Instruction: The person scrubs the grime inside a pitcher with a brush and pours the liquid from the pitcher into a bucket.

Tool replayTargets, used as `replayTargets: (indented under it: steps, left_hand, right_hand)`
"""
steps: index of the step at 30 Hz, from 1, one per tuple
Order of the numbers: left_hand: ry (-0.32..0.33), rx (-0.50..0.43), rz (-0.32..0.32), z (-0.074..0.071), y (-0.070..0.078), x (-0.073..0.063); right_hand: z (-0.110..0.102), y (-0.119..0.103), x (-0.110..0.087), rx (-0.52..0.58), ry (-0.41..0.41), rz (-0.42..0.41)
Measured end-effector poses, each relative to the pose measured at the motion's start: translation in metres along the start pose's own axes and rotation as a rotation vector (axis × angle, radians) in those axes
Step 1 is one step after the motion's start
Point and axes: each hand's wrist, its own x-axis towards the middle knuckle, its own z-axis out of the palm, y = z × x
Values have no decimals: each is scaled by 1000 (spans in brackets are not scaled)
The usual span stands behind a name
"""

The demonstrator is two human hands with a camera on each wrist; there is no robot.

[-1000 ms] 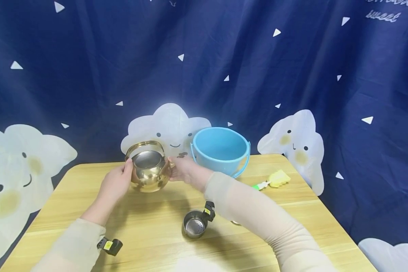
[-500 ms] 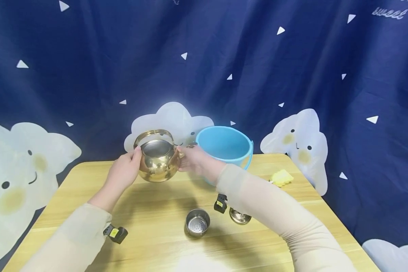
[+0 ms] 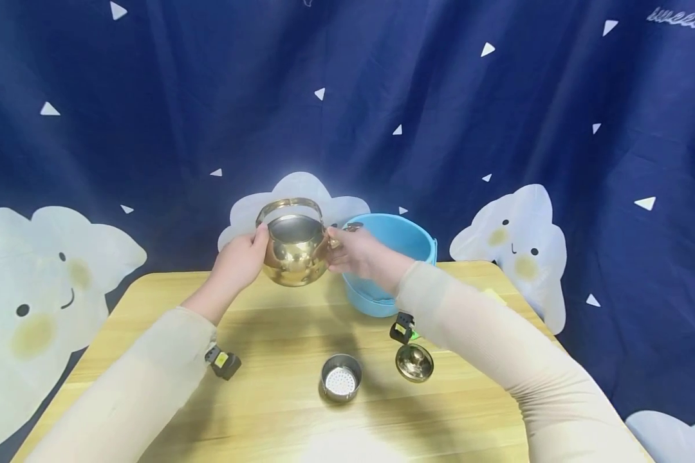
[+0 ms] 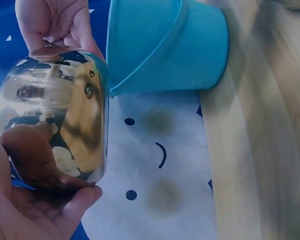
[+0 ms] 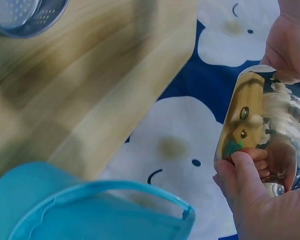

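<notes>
A shiny gold teapot (image 3: 296,265) without its lid is held up above the far part of the table, its arched handle raised. My left hand (image 3: 240,260) grips its left side, with the thumb near the rim. On the other side my right hand (image 3: 356,254) holds the teapot around the spout, whose tip shows above the fingers. Both wrist views show the fingers against the polished body. Just behind and beside my right hand stands a light blue bucket (image 3: 376,303), partly covered by that hand and forearm.
On the wooden table (image 3: 255,399) stand a perforated metal strainer (image 3: 341,379) and, to its right, a gold lid (image 3: 414,363). A yellow sponge head (image 3: 494,296) is mostly hidden by the right sleeve. A dark blue curtain (image 3: 347,77) hangs behind the table.
Both hands have raised the teapot and carried it rightward, closer to the bucket. The lid, earlier mostly covered by the right arm, is now in full view.
</notes>
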Motion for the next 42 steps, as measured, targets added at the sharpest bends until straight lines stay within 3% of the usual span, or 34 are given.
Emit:
replayTargets:
  steps: [13,24,34,42]
  left_hand:
    - [-38,-31,29,14,38,25]
    - [1,-134,42,34,60,43]
    - [44,-219,69,52,81,47]
    - [-41,-384,63,64,92,45]
  right_hand:
    - [-40,-24,-7,-34,47,-26]
    - [-69,-32,-12,-32,82,-59]
    - [-92,-40,-19,-19,102,-91]
    - [-109,-39,-21,-24,114,-121]
